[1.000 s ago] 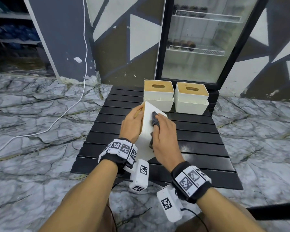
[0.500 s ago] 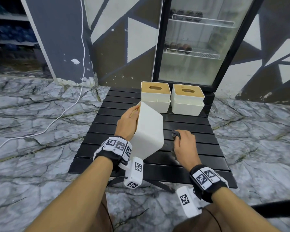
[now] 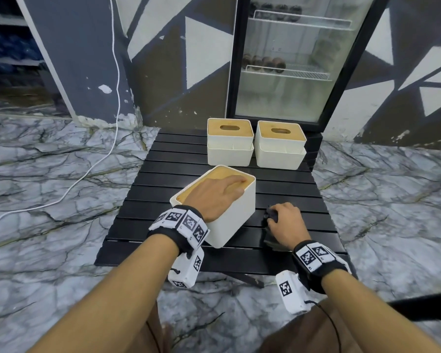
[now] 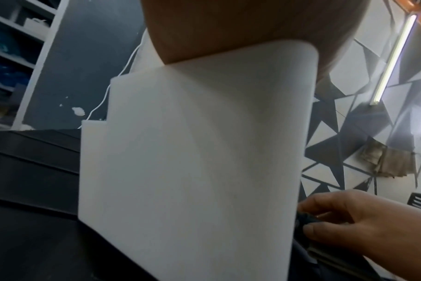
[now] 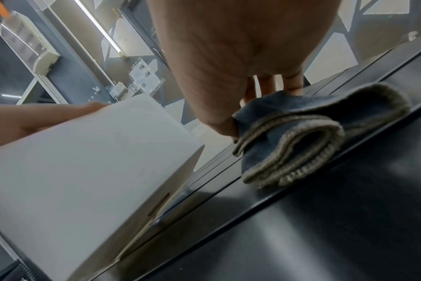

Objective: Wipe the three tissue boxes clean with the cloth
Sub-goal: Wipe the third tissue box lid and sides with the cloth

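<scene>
Three white tissue boxes with wooden lids stand on the black slatted table (image 3: 285, 192). Two tissue boxes (image 3: 230, 151) (image 3: 280, 154) sit side by side at the back. The near tissue box (image 3: 231, 217) (image 4: 192, 152) (image 5: 84, 161) is lid-up and slightly tilted, turned at an angle. My left hand (image 3: 214, 196) lies on its lid with fingers stretched out; the thumb is hidden. To the right, my right hand (image 3: 281, 222) (image 5: 252, 108) pinches the folded dark cloth (image 3: 270, 215) (image 5: 301, 136) against the table, apart from the box.
A glass-door fridge (image 3: 290, 59) stands just behind the table. A white cable (image 3: 92, 171) runs across the marble floor on the left. Dark shelving (image 3: 8, 54) is at far left. The table's front edge is close to my wrists.
The near box was tipped on its side with the cloth on it. Now it is turned lid-up under my left hand, and my right hand has moved the cloth down to the table.
</scene>
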The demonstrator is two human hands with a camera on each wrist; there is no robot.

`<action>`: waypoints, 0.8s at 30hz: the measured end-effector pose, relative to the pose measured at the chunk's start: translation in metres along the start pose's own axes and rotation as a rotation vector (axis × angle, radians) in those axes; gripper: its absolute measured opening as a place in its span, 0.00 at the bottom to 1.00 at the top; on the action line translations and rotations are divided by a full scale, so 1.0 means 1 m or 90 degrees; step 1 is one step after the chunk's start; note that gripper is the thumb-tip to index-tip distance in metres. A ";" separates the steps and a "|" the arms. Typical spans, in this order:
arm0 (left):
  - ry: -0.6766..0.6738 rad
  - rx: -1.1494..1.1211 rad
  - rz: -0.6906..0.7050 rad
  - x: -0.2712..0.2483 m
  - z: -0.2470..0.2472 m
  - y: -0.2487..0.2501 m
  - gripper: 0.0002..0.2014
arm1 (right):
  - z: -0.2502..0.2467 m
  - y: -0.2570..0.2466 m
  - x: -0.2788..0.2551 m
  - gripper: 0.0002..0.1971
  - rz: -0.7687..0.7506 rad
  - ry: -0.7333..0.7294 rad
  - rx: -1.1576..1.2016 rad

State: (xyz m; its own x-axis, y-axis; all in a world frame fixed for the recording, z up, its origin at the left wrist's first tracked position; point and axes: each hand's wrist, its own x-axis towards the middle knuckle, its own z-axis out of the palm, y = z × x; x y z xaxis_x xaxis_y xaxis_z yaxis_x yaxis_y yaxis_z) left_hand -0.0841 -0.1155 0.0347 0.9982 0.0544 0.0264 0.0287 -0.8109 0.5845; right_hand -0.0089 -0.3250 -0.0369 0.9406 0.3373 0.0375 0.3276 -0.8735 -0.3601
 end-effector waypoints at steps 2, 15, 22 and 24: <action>-0.014 0.025 0.012 -0.002 0.002 0.003 0.19 | 0.001 0.002 -0.003 0.19 0.010 -0.031 -0.008; 0.031 0.164 0.053 -0.021 0.019 -0.002 0.25 | -0.046 -0.033 0.006 0.21 -0.068 0.006 0.229; 0.190 0.191 0.004 -0.067 0.016 -0.021 0.31 | -0.057 -0.058 -0.005 0.27 -0.156 -0.094 0.229; 0.218 0.159 0.013 -0.073 0.015 -0.024 0.29 | -0.055 -0.059 -0.009 0.26 -0.171 -0.096 0.211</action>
State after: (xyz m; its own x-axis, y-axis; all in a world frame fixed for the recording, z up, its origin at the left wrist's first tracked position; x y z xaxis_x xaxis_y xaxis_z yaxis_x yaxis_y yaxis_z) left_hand -0.1567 -0.1082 0.0065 0.9244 0.1934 0.3287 0.0633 -0.9277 0.3679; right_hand -0.0321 -0.2964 0.0355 0.7942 0.6061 0.0429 0.4894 -0.5963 -0.6363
